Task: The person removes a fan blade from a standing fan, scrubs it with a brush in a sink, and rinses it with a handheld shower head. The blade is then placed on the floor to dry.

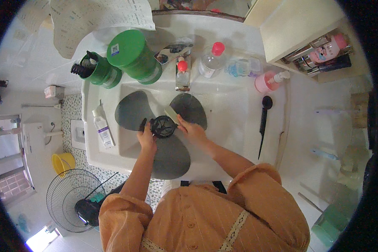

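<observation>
Over the sink, my left hand (147, 137) grips a black round plastic part (164, 127) with spokes inside its ring. My right hand (190, 127) holds a pale, flat block-like piece (172, 114) against or just above the ring's right side; whether they touch is unclear. Beneath both hands lie grey fan blades (171, 157), three broad lobes resting across the white sink (226, 126). The middle of the blades is hidden by the black part and my hands.
Green canisters (129, 52), a clear bottle with a red cap (211, 63) and a pink pump bottle (266, 82) line the back ledge. A white tube (103, 129) lies left, a black comb brush (263, 126) right. A fan with a wire guard (74, 200) stands lower left, near a yellow bucket (62, 162).
</observation>
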`<state>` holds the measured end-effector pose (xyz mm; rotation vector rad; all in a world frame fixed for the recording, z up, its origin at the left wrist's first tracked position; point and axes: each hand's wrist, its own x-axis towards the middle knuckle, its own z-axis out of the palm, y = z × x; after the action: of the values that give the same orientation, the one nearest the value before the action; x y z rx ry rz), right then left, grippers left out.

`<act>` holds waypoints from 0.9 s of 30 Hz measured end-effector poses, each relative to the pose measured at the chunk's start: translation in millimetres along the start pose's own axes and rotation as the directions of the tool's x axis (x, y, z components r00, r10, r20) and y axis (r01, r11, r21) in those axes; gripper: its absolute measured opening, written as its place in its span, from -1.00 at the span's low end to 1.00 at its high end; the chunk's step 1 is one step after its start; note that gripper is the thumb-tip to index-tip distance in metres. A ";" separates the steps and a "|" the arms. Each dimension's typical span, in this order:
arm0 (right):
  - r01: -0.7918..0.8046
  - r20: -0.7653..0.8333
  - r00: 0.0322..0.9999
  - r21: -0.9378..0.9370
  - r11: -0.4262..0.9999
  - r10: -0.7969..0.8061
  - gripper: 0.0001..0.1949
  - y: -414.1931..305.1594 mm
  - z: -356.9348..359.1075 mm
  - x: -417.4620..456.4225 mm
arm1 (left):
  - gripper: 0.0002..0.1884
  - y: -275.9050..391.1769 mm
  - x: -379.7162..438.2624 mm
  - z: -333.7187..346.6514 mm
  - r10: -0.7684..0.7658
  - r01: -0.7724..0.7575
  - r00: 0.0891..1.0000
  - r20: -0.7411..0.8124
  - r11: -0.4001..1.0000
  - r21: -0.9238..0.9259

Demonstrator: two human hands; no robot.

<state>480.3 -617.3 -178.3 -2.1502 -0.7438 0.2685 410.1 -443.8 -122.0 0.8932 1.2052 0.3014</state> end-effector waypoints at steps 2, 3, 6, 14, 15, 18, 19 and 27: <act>-0.237 0.091 0.964 -0.143 0.961 0.251 -0.57 22.3 -14.8 11.4 | -0.67 5.2 -3.0 -2.2 -0.004 0.005 0.999 -0.042 0.999 0.037; -0.345 0.118 0.919 -0.219 0.913 0.375 -0.56 34.7 -25.4 19.8 | -0.68 4.6 -2.7 -3.4 0.031 -0.030 0.999 -0.018 0.998 0.046; -0.283 0.091 0.946 -0.231 0.931 0.310 -0.53 30.5 -20.8 19.6 | -0.70 2.8 -1.5 -6.2 0.105 -0.104 0.995 -0.003 0.991 0.084; -0.187 0.229 0.941 -0.261 0.947 0.249 -0.43 7.5 -41.0 1.6 | -0.74 25.3 -6.4 -16.5 0.187 -0.166 0.976 -0.114 0.971 0.172; -0.160 0.246 0.943 -0.250 0.955 0.223 -0.41 5.0 -45.5 0.4 | -0.74 33.3 -7.7 -22.9 0.247 -0.229 0.965 -0.093 0.959 0.168; -0.142 0.329 0.913 -0.298 0.944 0.242 -0.33 24.1 -41.2 -2.2 | -0.75 61.8 -4.1 -42.6 0.391 -0.377 0.919 -0.049 0.909 0.179; -0.125 0.370 0.894 -0.334 0.934 0.252 -0.31 27.0 -39.6 -1.1 | -0.75 72.4 -5.2 -49.2 0.413 -0.395 0.910 -0.047 0.893 0.215; 0.096 0.529 0.828 -0.462 0.882 0.187 -0.18 24.7 -22.1 33.3 | -0.70 98.2 -30.5 -56.1 0.434 -0.400 0.900 -0.052 0.866 0.299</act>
<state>526.8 -623.7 -181.2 -2.5833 -1.1887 0.8561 372.6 -376.4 -33.9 1.4098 1.1711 0.5474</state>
